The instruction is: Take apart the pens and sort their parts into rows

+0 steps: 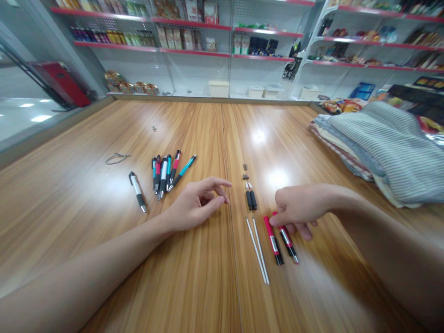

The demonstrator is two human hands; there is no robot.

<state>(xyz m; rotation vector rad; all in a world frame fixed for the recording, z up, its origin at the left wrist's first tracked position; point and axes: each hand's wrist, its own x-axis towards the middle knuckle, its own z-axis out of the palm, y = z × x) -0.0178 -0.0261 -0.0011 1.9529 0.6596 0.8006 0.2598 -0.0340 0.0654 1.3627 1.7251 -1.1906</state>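
Just left of the table's seam, my left hand hovers with its index finger stretched out and thumb apart, holding nothing. My right hand is closed, thumb and fingers pinching the upper part of a pink-and-black pen barrel that lies on the table. Beside it on the left lies a second pink pen barrel. Two white ink refills lie further left, converging at their lower ends. Above them are two black rubber grips, two small whitish tips and some tiny dark parts.
Several assembled pens lie bunched beyond my left hand, with a white-and-black pen apart from them. A thin grey loop and a tiny metallic piece lie further off. Folded striped cloth covers the right; stocked shelves stand behind.
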